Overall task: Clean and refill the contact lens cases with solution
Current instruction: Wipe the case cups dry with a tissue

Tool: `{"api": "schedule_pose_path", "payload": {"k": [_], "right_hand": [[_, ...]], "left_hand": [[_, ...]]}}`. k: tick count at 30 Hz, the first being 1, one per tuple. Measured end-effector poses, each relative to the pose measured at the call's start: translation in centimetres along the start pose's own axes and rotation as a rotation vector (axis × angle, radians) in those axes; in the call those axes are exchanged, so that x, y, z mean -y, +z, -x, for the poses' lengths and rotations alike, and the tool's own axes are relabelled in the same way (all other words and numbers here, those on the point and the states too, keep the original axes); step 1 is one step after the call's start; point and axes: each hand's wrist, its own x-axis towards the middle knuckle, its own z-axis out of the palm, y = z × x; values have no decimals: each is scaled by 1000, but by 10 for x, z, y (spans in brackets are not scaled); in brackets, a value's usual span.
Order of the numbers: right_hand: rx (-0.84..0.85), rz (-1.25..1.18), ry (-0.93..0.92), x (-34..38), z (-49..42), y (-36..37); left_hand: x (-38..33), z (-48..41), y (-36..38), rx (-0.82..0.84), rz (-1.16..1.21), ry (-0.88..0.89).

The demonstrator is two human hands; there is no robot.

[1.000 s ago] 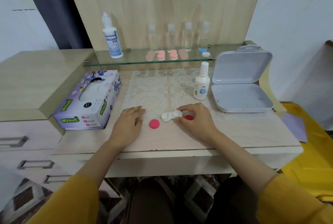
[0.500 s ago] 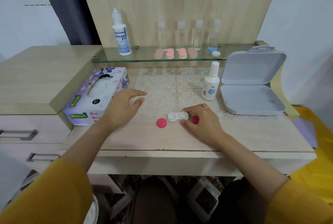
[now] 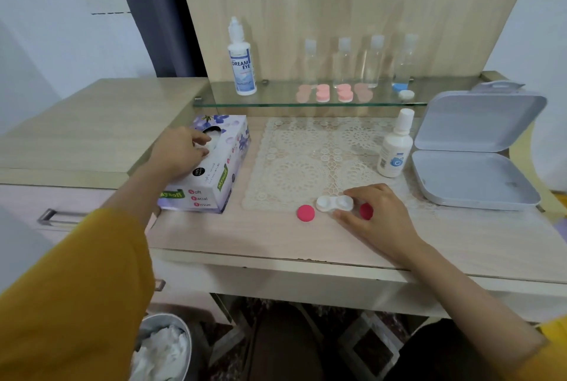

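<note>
Left hand [image 3: 181, 150] leaving table, now reaching over tissue box [image 3: 214, 178], fingertips pinching tissue [image 3: 213, 138] at slot; probably meaning wipe step starting, refill not yet begun

Right hand [image 3: 377, 218] staying put, thumb and fingers gripping case [image 3: 333, 203] at front edge of mat [image 3: 316, 159], wells uncapped

Left cap [image 3: 306, 212] lying beside case, right cap [image 3: 366, 211] half hiding under right hand

Small bottle [image 3: 394, 147] standing capped behind; nothing blocking tissue pull, though nothing steadying tissue box
</note>
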Motion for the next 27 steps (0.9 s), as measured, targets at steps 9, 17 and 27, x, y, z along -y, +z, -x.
{"api": "schedule_pose_path", "payload": {"k": [9,17,27], "right_hand": [[-12,16,-9,1,-1,0],[-8,20,-13,-1,-1,1],[-7,11,-10,2,-1,-1]], "left_hand": [[2,-9,6,91,-151,40],[7,-8,14,-51,58,4],[-1,-5,2,-321,155,42]]}}
